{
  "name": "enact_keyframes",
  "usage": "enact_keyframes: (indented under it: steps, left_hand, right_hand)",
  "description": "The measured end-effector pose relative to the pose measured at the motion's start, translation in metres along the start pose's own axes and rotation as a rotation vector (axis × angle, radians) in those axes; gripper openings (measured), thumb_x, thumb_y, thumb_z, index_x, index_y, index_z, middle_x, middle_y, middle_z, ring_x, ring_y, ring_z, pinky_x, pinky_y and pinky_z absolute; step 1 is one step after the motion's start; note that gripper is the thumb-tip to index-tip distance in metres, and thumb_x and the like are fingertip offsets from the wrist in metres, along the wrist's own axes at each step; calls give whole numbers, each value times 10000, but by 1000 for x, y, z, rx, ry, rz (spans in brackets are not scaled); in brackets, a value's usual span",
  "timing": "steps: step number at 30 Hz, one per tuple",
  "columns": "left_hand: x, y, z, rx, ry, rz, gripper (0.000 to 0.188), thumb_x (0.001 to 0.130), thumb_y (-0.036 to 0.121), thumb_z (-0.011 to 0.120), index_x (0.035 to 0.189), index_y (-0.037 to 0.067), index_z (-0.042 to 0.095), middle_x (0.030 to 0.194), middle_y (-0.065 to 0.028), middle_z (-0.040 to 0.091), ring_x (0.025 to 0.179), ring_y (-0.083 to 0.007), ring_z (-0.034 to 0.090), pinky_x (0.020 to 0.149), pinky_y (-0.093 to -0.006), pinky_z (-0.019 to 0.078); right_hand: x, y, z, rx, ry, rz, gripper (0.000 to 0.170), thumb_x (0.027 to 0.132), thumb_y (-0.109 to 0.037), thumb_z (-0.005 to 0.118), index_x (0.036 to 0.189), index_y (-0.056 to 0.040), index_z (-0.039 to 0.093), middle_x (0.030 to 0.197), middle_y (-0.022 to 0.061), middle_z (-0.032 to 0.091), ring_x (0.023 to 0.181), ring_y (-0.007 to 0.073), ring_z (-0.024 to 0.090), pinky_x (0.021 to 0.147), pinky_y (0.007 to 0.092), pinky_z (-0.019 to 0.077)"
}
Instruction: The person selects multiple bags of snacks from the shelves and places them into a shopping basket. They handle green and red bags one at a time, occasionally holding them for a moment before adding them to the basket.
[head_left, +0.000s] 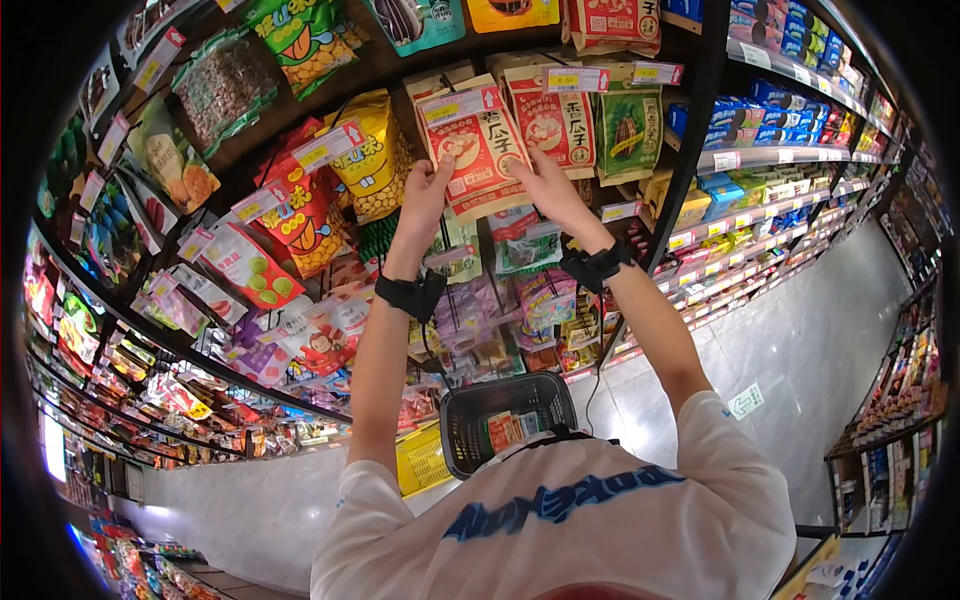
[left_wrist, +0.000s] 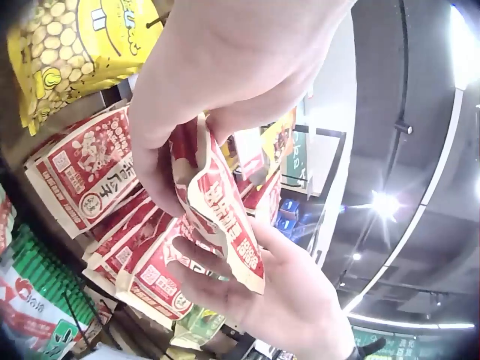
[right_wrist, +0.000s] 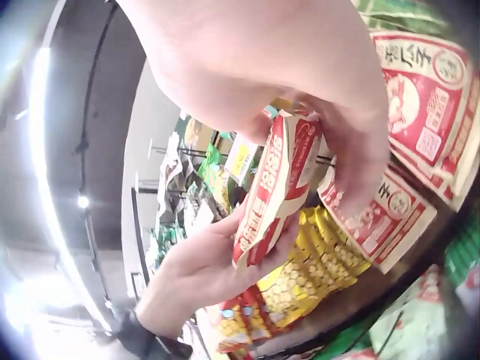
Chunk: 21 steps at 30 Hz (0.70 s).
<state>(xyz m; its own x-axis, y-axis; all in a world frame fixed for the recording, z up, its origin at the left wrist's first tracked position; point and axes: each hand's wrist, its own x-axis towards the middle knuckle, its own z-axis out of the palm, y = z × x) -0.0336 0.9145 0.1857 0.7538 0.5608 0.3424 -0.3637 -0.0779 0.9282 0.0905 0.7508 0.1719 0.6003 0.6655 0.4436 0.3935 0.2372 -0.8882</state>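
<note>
Both hands hold a red and cream bag of sunflower seeds [head_left: 478,150] upright in front of the hanging rack, its printed front facing the person. The left hand [head_left: 424,208] grips its left side with the thumb on the front. On the opposite side, the right hand [head_left: 556,194] pinches the lower right part, thumb also in front. The left wrist view shows the bag [left_wrist: 223,210] edge-on between the two hands; the right wrist view shows the bag [right_wrist: 271,196] from its other edge. Matching red bags [head_left: 560,125] hang just behind and to the right.
A yellow snack bag [head_left: 372,165] and a red one [head_left: 305,225] hang to the left, a green bag [head_left: 630,130] to the right. Below the arms stands a dark shopping basket [head_left: 457,425] with a few packets inside. Shelves of boxed goods [head_left: 770,130] line the right.
</note>
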Motion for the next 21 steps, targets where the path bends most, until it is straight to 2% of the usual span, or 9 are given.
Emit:
enact_keyframes:
  steps: [1, 4, 5, 8, 10, 12, 17, 20, 21]
  left_hand:
    - [-1, 3, -3, 43, -11, 10, 357, 969, 349, 569, 1031, 5, 499, 900, -64, 626, 730, -75, 572, 601, -245, 452]
    - [-4, 9, -4, 46, -20, 29, 332, 971, 348, 567, 986, 20, 516, 860, -45, 630, 722, -61, 574, 612, -228, 452]
    - [-5, 12, -3, 41, -31, 32, 329, 972, 346, 566, 980, 20, 518, 864, -47, 631, 727, -62, 577, 617, -228, 455]
    - [-15, 20, 0, 49, -69, 18, 329, 975, 338, 560, 1020, 15, 513, 934, -70, 644, 804, -87, 610, 690, -243, 487]
    - [-28, 25, 2, 86, -83, -27, 333, 980, 321, 551, 1090, 9, 511, 1031, -90, 651, 880, -110, 637, 757, -270, 515]
    - [-41, 27, 5, 87, -93, -18, 324, 981, 315, 551, 1090, 13, 510, 1030, -94, 653, 887, -111, 638, 749, -271, 519]
    - [-78, 24, 6, 75, -115, 31, 315, 981, 271, 556, 1144, 9, 494, 1038, -108, 655, 933, -123, 639, 780, -281, 524]
    - [-111, 21, 8, 29, -90, -26, 318, 983, 255, 552, 1172, 7, 488, 1064, -106, 651, 947, -124, 639, 811, -287, 524]
    - [-124, 22, 9, -35, -84, -37, 303, 963, 246, 594, 1106, 2, 484, 1018, -105, 655, 942, -112, 618, 817, -265, 492]
  right_hand:
    - [1, 1, 1, 114, -26, 54, 570, 922, -389, 584, 1250, 68, 488, 1215, 176, 578, 1097, 221, 554, 908, 336, 428]
    - [1, -10, 6, 131, 22, 11, 549, 939, -366, 570, 1284, 50, 475, 1217, 136, 592, 1076, 194, 568, 903, 322, 433]
    - [-6, -17, 3, 175, -30, 6, 543, 956, -355, 550, 1306, 51, 460, 1225, 130, 587, 1087, 190, 562, 918, 318, 427]
    - [-14, -20, -3, 263, -101, 65, 529, 966, -337, 538, 1314, 53, 451, 1241, 133, 577, 1105, 174, 553, 926, 308, 421]
    - [-27, -25, 0, 195, -35, 46, 503, 972, -328, 536, 1305, 42, 460, 1219, 119, 591, 1082, 160, 567, 910, 297, 434]
    - [-45, -40, 1, 173, -5, 82, 493, 974, -321, 539, 1305, 35, 462, 1211, 113, 596, 1074, 158, 571, 907, 294, 438]
    - [-78, -43, 1, 253, -62, -4, 442, 969, -245, 567, 1301, 23, 447, 1189, 87, 598, 1055, 116, 569, 900, 271, 450]
    - [-108, -47, 3, 257, -81, 76, 422, 974, -238, 560, 1292, 18, 455, 1168, 86, 604, 1037, 113, 576, 893, 269, 456]
    - [-118, -40, 4, 242, -98, 81, 424, 978, -249, 555, 1296, 10, 447, 1156, 88, 606, 1039, 110, 573, 883, 271, 461]
